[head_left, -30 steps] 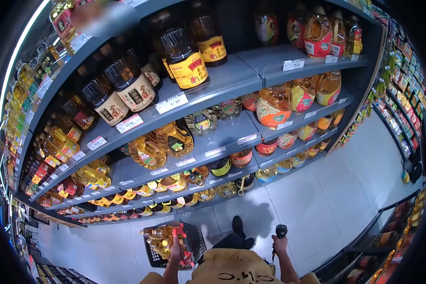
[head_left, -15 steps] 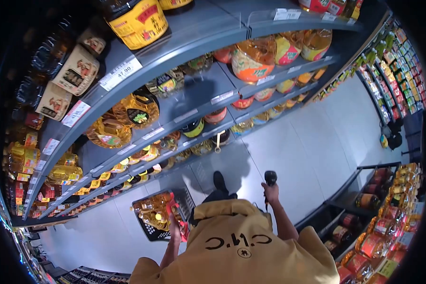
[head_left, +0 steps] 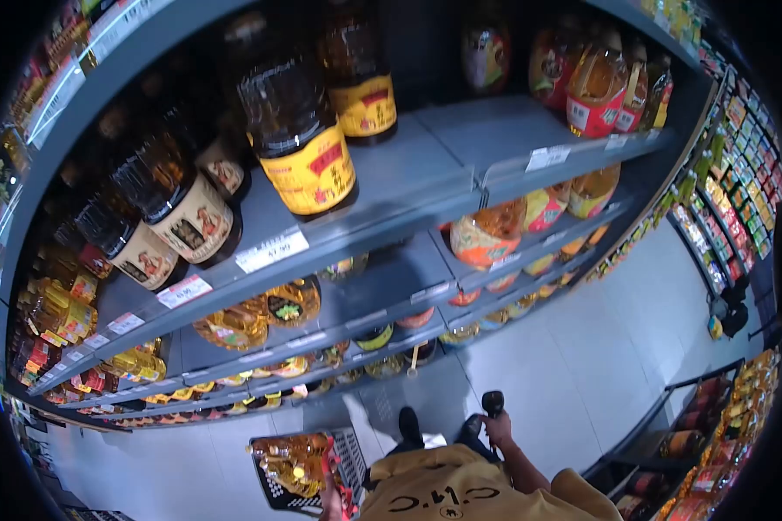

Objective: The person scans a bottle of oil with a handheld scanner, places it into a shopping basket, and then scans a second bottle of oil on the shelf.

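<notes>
Low on the left, a black shopping basket [head_left: 354, 451] holds several bottles of golden cooking oil [head_left: 291, 464]. My left hand [head_left: 331, 497] is closed at the basket's red handle [head_left: 328, 464], partly cut off by the lower edge of the view. On the right, my right hand [head_left: 498, 429] grips a black handheld device [head_left: 493, 402] with a rounded head, held out over the floor. Ahead of me, a large dark oil bottle with a yellow label [head_left: 306, 169] stands near the front of the upper shelf, a similar one behind it.
A grey shelf unit [head_left: 408, 187] curves across the view, stocked with oil bottles and fitted with price tags [head_left: 272, 250]. From its lower edge sticks out a small pale tag or hook [head_left: 413, 363]. Behind me at right stands a dark rack of bottles [head_left: 682, 443]. Pale tiles [head_left: 573, 373] cover the floor.
My view has tilted up, showing more of the upper shelf, while basket and hands sit lower in it. Both hands keep their holds; my feet show more fully.
</notes>
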